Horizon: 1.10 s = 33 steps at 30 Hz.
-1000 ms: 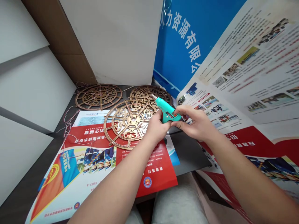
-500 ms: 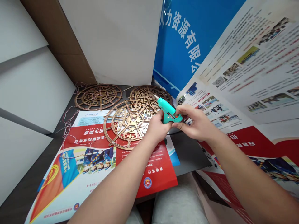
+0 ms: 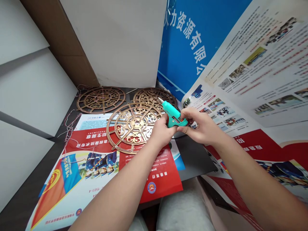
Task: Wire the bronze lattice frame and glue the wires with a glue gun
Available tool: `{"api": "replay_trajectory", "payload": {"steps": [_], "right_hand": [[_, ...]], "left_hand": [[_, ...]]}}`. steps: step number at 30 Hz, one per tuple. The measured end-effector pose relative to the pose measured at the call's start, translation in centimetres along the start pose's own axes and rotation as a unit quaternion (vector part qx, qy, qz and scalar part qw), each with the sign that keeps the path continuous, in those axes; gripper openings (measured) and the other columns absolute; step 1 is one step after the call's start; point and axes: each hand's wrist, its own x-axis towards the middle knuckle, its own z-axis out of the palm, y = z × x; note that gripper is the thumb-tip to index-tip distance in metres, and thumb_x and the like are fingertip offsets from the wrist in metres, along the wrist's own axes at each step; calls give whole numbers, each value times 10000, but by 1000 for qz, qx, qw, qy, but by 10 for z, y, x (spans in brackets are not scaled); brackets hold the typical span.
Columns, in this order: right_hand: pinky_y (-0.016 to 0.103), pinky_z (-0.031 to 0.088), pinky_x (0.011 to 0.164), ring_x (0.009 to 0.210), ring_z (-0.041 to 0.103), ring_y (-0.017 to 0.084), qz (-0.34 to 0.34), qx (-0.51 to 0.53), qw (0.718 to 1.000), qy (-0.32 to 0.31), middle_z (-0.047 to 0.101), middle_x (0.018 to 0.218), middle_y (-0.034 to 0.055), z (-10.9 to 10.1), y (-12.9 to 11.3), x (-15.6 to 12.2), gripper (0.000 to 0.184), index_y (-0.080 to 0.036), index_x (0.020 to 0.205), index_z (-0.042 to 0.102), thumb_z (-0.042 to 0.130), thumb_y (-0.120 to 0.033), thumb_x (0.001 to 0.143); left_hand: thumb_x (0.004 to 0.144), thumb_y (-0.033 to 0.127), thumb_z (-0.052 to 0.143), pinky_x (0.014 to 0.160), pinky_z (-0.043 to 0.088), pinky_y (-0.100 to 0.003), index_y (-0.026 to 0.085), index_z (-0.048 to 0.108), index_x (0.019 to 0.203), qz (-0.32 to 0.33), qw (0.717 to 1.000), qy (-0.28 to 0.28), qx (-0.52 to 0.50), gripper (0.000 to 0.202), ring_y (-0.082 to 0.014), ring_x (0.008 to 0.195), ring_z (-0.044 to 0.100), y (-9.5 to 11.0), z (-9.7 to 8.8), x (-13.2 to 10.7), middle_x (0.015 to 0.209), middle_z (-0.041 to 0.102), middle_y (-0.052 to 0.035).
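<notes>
A teal hot glue gun (image 3: 173,115) sits between my hands, its metal nozzle pointing up and to the left. My left hand (image 3: 161,132) grips its lower body from the left, and my right hand (image 3: 201,125) pinches its orange-trimmed base from the right. Just behind my left hand lies a round, gold-brown laser-cut wooden fretwork disc (image 3: 130,128), partly on a red-and-white printed brochure (image 3: 93,141). Two similar discs (image 3: 101,100) (image 3: 146,96) lie further back, the right one partly hidden by the glue gun.
Loose pinkish threads (image 3: 71,128) trail from the discs at the left. A blue banner with white characters (image 3: 190,41) and a large printed sheet (image 3: 250,67) rise at the right, a white board (image 3: 113,41) stands behind, and grey panels (image 3: 24,83) line the left.
The glue gun has shifted slightly right in my hands since the oldest frame. My grip on it looks the same.
</notes>
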Motion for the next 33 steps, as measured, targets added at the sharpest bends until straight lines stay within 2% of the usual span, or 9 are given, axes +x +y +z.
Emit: {"api": "replay_trajectory", "payload": {"steps": [6,12,18,25,33], "right_hand": [[292,494,687,780,574,139,16,4,1000,-6,628,957,22,-1,0,1,265,-232,1060,554,731,-202,866],[280,489,692,793,577,131,13,11,1000,-13,642,969,13,-2,0,1,270,-234,1060,545,732,-208,867],[279,482,669,782,580,133,8,7,1000,-12,644,959,17,-2,-2,1,271,-232,1050,545,734,-190,860],[285,534,714,847,628,145,14,20,999,48,613,1032,32,9,3,-4,298,-255,1136,541,724,-253,901],[283,542,746,897,669,146,14,71,995,61,567,1093,32,17,8,-4,371,-273,1196,500,728,-246,904]], "left_hand": [[709,257,708,678,383,-115,128,604,1023,9,1000,-1,-8,356,-21,722,484,-1,0,0,895,660,5],[698,270,703,627,360,-117,137,587,995,-2,1000,-1,-8,346,-16,683,454,-3,1,0,833,630,24],[693,243,713,645,366,-113,125,593,1004,0,1000,-6,-16,354,-14,689,458,-2,0,0,847,641,17],[699,249,723,655,406,-117,130,587,1021,5,999,-3,-49,370,-20,702,491,1,0,1,873,649,16],[687,318,779,670,410,-119,125,572,997,-2,999,4,-54,420,-31,722,495,0,-1,3,868,651,2]]}}
